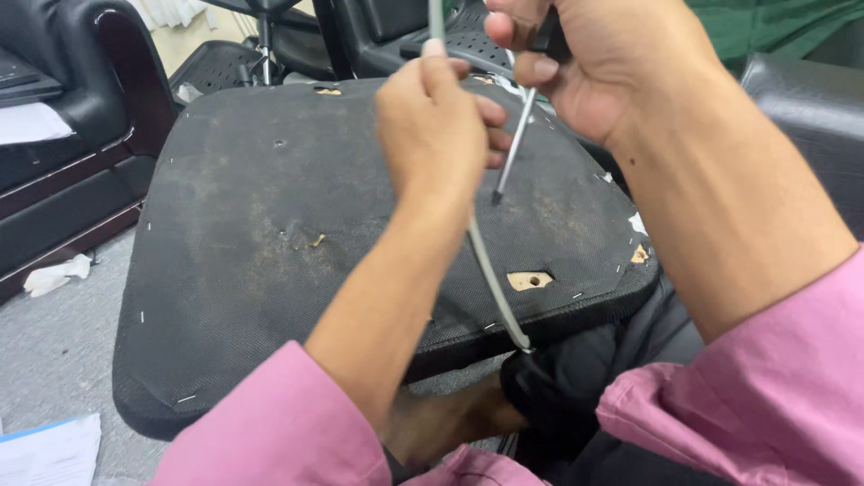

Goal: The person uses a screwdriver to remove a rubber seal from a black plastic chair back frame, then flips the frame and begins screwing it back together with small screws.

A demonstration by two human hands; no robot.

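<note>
Sleeves: your pink cloth sleeves (pixel 279 423) fill the near edge, forearms bare beyond them.
Seat: the black fabric-covered chair seat base (pixel 270 234), underside up, rests across your lap – dusty, stapled round the rim, with bare wood showing at a small cut-out (pixel 529 281) near your side.
Cable: a thin grey-white sheathed cable (pixel 490 279) rises from the seat's near edge and runs up and away from you, through your left hand and out of the top of the view.
Left hand: your left hand (pixel 436 117) is closed around that cable, fingers curled and thumb pressed along it.
Right hand: your right hand (pixel 585 63) is clenched on the dark handle of a slim steel-shafted screwdriver (pixel 515 144).
Key relation: the shaft slants down and to your left, its tip just right of and below the left hand, at the fabric – whether it touches, you cannot tell.
Beyond: a black leather armchair (pixel 63 108) and black chair parts (pixel 270 45) stand on the grey floor (pixel 54 351).
</note>
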